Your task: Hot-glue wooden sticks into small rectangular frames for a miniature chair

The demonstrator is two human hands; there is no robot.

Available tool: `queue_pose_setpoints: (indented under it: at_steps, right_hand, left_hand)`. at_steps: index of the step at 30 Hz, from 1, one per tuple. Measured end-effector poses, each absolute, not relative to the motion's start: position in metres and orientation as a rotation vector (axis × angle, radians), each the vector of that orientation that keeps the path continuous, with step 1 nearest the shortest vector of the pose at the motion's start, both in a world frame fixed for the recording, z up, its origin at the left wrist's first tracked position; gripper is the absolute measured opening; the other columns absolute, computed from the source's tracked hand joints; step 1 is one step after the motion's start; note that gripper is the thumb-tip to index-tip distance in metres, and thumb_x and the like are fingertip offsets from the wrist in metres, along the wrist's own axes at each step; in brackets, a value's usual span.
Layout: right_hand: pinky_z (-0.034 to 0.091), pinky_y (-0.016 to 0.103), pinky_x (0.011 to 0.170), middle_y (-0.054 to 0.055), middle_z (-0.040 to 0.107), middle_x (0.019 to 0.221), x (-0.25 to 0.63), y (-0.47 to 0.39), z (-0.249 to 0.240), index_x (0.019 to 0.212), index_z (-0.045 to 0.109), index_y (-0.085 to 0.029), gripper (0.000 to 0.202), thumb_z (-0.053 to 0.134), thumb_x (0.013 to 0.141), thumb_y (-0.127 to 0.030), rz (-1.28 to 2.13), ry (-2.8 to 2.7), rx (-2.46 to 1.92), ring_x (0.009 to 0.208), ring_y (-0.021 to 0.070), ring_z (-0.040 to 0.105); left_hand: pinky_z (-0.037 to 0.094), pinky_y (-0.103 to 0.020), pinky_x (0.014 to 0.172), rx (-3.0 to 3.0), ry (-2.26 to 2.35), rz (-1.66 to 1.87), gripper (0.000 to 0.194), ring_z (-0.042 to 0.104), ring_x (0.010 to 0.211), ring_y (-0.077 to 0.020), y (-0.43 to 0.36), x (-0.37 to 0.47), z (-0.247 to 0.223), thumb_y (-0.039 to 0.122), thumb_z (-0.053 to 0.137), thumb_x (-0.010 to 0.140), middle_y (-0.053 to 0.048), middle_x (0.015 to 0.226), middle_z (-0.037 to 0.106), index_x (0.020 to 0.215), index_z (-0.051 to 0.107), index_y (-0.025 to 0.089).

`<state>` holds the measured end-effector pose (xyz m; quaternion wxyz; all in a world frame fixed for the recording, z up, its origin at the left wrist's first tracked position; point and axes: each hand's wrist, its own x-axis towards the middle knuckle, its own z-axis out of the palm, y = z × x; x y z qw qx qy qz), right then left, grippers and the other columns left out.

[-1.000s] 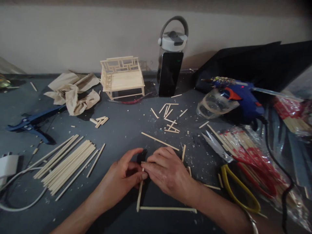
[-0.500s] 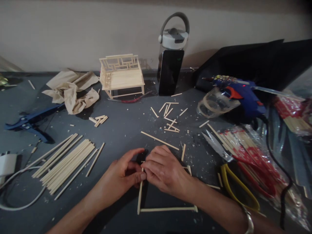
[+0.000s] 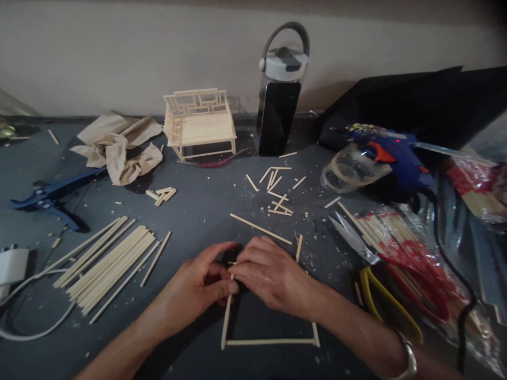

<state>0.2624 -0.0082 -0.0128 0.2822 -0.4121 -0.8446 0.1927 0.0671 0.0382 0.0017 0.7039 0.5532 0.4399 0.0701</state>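
A frame of thin wooden sticks [image 3: 269, 342] lies on the dark table in front of me. My left hand [image 3: 206, 279] pinches the upper end of its left stick between thumb and fingers. Right beside it, my right hand [image 3: 271, 272] is closed at the same corner, its fingertips around a stick end. That hand and forearm cover the frame's far side and part of its right side. A loose long stick [image 3: 260, 229] lies just beyond my hands, and a shorter one [image 3: 299, 248] is near the right hand.
Long sticks [image 3: 113, 269] and a blue cutter [image 3: 51, 198] lie left. Farther back stand a small stick-built model [image 3: 202, 126] and a bottle with a phone [image 3: 279, 119] against it. Short sticks [image 3: 279, 190] are scattered mid-table. To the right are scissors [image 3: 352, 240], a glue gun [image 3: 400, 153] and packaged sticks [image 3: 415, 253].
The right hand and forearm have shifted slightly, now covering the frame's far right corner. The frame's near side has moved a little left. Both hands keep their grip at the corner.
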Motion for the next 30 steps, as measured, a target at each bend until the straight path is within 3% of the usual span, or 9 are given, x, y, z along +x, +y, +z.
queue_pose_setpoints:
  at_steps: [22, 26, 30]
  right_hand:
    - [0.036, 0.028, 0.064, 0.0, 0.052, 0.065, 0.253, -0.004, -0.012, 0.069, 0.053, -0.018, 0.013, 0.046, 0.077, -0.01, 0.525, -2.085, -1.223, 0.067, 0.0143, 0.044]
    - [0.038, 0.03, 0.068, 0.001, 0.055, 0.067, 0.254, -0.003, -0.011, 0.072, 0.056, -0.018, 0.014, 0.047, 0.08, -0.012, 0.472, -2.12, -1.292, 0.068, 0.015, 0.046]
    - [0.036, 0.032, 0.069, 0.002, 0.056, 0.069, 0.255, -0.004, -0.009, 0.072, 0.057, -0.017, 0.017, 0.046, 0.084, -0.016, 0.358, -2.214, -1.382, 0.071, 0.0171, 0.046]
  left_hand:
    - [0.048, -0.026, 0.066, 1.297, 0.912, 0.122, 0.057, 0.06, 0.068, -0.0141, 0.037, 0.065, 0.004, 0.032, 0.068, 0.078, 0.002, 0.075, 0.066, 0.13, 0.046, 0.024]
    - [0.05, -0.027, 0.065, 1.264, 0.92, 0.14, 0.056, 0.061, 0.066, -0.0147, 0.037, 0.065, 0.002, 0.032, 0.066, 0.079, 0.002, 0.071, 0.065, 0.13, 0.046, 0.022]
    - [0.051, -0.026, 0.06, 1.26, 0.953, 0.133, 0.043, 0.061, 0.062, -0.014, 0.039, 0.066, 0.003, 0.035, 0.064, 0.081, 0.001, 0.072, 0.065, 0.12, 0.053, 0.019]
